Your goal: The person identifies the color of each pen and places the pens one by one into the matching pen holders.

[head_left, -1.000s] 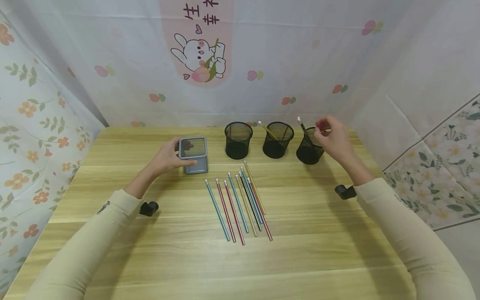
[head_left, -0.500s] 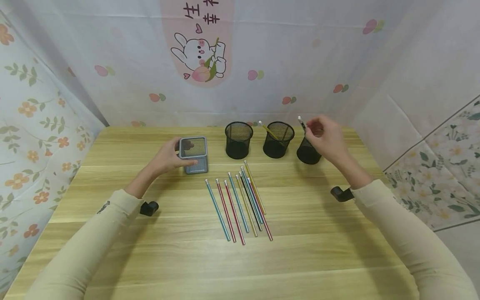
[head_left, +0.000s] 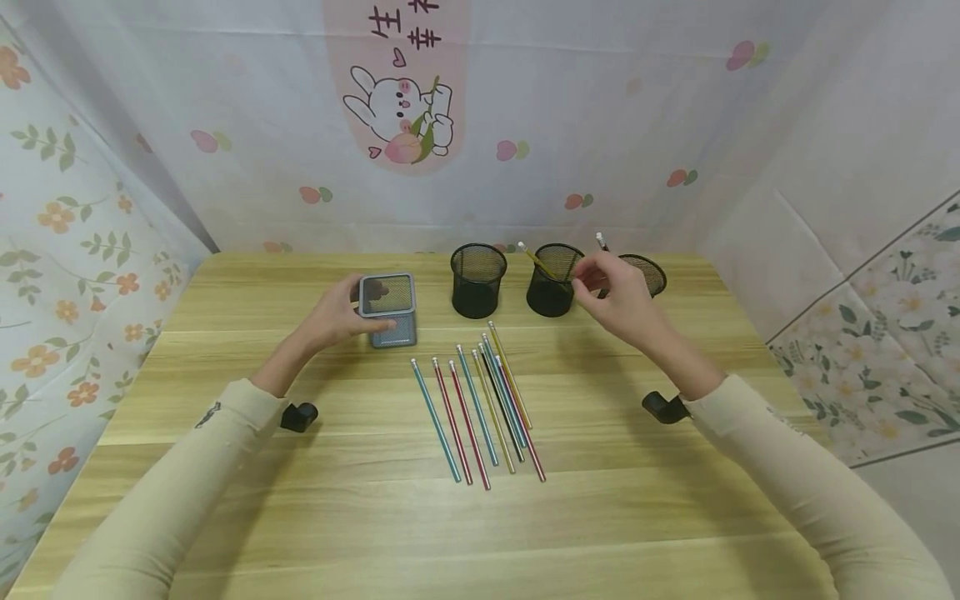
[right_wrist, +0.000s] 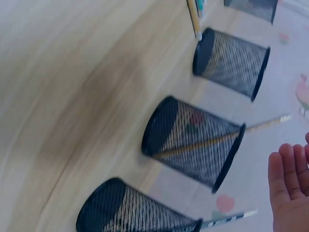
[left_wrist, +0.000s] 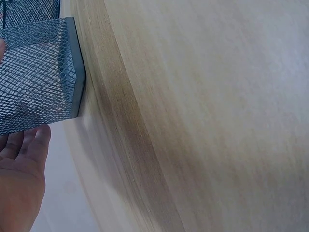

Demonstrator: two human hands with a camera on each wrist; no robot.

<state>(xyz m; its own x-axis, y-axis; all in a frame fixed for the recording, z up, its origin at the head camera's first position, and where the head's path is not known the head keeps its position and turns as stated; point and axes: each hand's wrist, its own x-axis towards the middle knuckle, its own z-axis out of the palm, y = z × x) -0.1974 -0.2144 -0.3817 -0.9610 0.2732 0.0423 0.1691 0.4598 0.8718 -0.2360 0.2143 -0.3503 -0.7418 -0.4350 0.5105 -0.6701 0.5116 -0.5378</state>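
Note:
My left hand [head_left: 330, 318] holds the grey square mesh pencil holder [head_left: 393, 330], thumb across its near side; in the left wrist view the fingers lie along the holder's wall [left_wrist: 36, 82]. In the head view my right hand [head_left: 624, 304] hovers between the middle and right black mesh cups, partly covering the right cup [head_left: 651, 275]. The right wrist view shows its fingers [right_wrist: 289, 174] fairly straight, with nothing held. A yellow pencil [head_left: 542, 263] leans in the middle cup [head_left: 547, 298]. A dark patterned pencil [head_left: 602, 241] stands in the right cup.
A third black mesh cup [head_left: 476, 298] stands left of the other two. Several blue, red, yellow and black pencils [head_left: 459, 421] lie side by side on the wooden table [head_left: 337, 508], eraser ends away from me. A printed cloth [head_left: 585, 108] hangs behind.
My right hand has moved left from the right cup, towards the middle one. The dark pencil stays in the right cup. My left hand and the grey holder have not moved.

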